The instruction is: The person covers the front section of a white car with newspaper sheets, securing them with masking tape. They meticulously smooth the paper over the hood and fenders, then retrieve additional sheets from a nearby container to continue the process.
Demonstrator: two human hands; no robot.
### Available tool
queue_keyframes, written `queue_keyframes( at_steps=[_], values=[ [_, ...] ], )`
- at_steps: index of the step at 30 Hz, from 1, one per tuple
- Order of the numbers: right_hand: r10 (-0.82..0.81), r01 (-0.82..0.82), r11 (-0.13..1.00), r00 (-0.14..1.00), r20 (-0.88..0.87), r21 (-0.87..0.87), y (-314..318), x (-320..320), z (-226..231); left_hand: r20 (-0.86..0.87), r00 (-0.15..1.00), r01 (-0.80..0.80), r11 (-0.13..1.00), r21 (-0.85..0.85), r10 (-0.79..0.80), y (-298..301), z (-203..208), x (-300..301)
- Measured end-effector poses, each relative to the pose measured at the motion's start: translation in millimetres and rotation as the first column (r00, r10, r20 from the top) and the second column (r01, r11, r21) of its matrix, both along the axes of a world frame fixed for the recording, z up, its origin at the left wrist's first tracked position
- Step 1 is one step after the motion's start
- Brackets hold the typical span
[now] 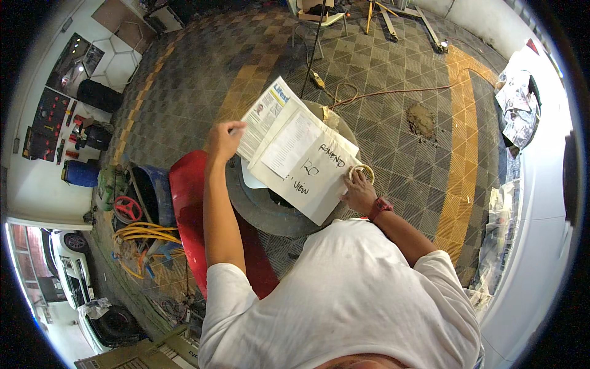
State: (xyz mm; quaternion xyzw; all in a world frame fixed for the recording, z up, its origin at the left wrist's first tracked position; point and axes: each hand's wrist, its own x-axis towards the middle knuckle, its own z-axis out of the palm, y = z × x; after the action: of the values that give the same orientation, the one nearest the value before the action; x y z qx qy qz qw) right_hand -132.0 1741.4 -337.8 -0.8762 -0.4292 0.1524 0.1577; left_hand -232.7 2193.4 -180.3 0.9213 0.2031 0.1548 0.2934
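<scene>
My left hand (pixel 225 140) is closed at the left edge of a newspaper sheet (pixel 261 120), fingers curled against the paper. Overlapping the newspaper is a cream paper sheet (pixel 313 206) with dark handwriting, and a smaller white printed page (pixel 289 144) lies on it. At the right end of the papers, my right hand (pixel 359 195) grips a roll of masking tape (pixel 369 171). The papers rest over a round dark grey thing (pixel 249 209), perhaps a tire, its middle mostly hidden by them.
A red curved panel (pixel 190 209) stands close on my left. Beyond it are a blue barrel (pixel 161 200) and coiled yellow hose (pixel 144 232). A brown cord (pixel 399 91) crosses the tiled floor. A white car body (pixel 531 227) lines the right side.
</scene>
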Motion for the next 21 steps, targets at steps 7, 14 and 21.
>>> queue_keyframes(
  at_steps=[7, 14, 21],
  values=[
    [0.010, -0.011, 0.999, 1.000, -0.017, -0.046, 2.2, 5.7, -8.7, 0.151, 0.983, -0.119, 0.991, 0.062, 0.109, -76.0, 182.3, -13.2],
    [-0.059, 0.272, 0.798, 0.923, -0.380, 0.538, -7.0, 13.7, 104.3, 0.081, 0.971, 0.195, 0.945, 0.262, -0.223, -194.2, 205.3, 6.8],
    [0.242, 0.572, 0.413, 0.682, -0.690, 0.709, -111.6, 12.3, 187.0, -0.099, 0.577, 0.804, 0.542, 0.244, -0.811, -392.2, 100.3, 21.4]
  ],
)
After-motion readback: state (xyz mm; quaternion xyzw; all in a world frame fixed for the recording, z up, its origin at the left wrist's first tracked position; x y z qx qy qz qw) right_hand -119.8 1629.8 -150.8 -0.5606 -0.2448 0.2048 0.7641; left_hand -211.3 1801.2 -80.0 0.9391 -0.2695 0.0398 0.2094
